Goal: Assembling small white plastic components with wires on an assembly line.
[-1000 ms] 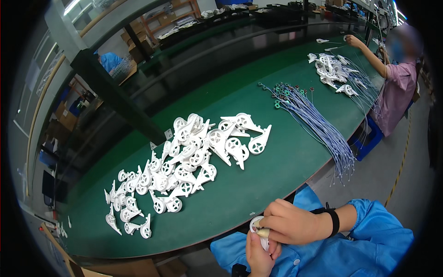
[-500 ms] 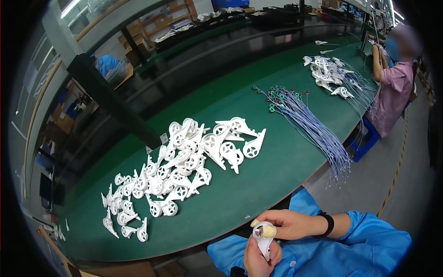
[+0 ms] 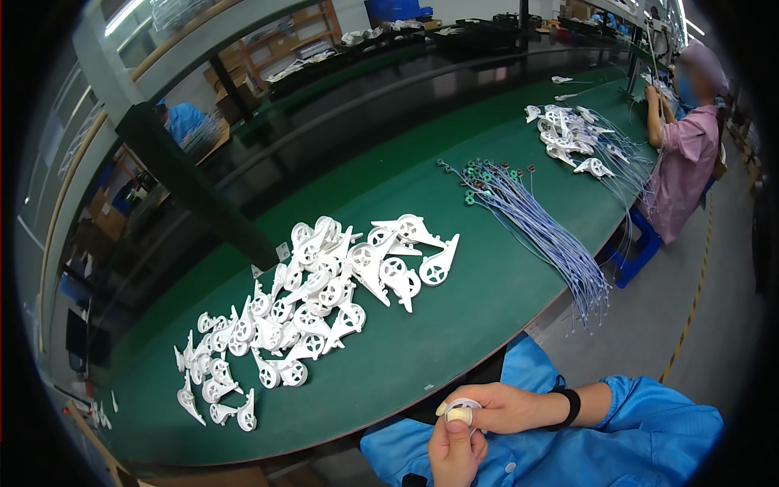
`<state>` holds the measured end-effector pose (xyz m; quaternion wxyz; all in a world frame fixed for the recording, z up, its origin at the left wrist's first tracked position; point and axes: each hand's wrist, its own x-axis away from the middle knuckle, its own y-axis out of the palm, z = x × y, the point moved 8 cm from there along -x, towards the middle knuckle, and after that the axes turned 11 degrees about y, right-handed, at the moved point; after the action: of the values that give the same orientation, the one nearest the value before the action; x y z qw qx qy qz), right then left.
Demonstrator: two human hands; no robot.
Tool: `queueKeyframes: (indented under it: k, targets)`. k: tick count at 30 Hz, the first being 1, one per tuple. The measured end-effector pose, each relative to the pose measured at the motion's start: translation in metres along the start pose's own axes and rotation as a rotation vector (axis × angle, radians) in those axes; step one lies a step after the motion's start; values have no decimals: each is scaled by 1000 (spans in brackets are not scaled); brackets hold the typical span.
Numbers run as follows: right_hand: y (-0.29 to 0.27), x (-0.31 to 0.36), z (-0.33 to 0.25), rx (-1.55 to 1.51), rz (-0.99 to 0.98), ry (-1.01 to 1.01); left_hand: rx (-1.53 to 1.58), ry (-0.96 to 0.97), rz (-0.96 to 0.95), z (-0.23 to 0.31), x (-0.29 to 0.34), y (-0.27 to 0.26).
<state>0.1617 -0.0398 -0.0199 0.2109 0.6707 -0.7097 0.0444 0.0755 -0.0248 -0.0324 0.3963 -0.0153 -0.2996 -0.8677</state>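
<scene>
Near the table's front edge, both hands meet around one white plastic part with a round ring (image 3: 464,403). My left hand (image 3: 454,456) is closed on it from below, hiding its narrow tapered end. My right hand (image 3: 511,408) grips the ring from the right, fingers behind and thumb across the front. Pale yellow covers (image 3: 459,415) show on fingertips at the ring. Whatever sits inside the ring is hidden by the fingers. On the green table (image 3: 389,357) beyond lies a heap of similar white parts (image 3: 312,292) with spoked round ends and tapered arms.
A bundle of bluish-white wires (image 3: 544,235) with green and dark red ends lies to the right, overhanging the table edge. Farther off are white parts with wires (image 3: 568,134) and a co-worker in pink (image 3: 686,162) on a blue stool (image 3: 637,252). A dark post (image 3: 199,191) rises behind the heap.
The white part has turned in my hands, so its tapered end no longer shows. My left thumb has moved up to the ring. The view has shifted slightly.
</scene>
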Motion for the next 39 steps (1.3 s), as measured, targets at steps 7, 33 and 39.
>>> queueKeyframes:
  k: [7,33,39]
  targets:
    - [-4,-1,8,62,33,19,-3,-67,37,-4,0,2]
    - [-4,23,-86,919,201,-783,-316,186,-43,47,-21,21]
    - [-21,35,-114,998,271,-918,-440,210,-164,68,-38,50]
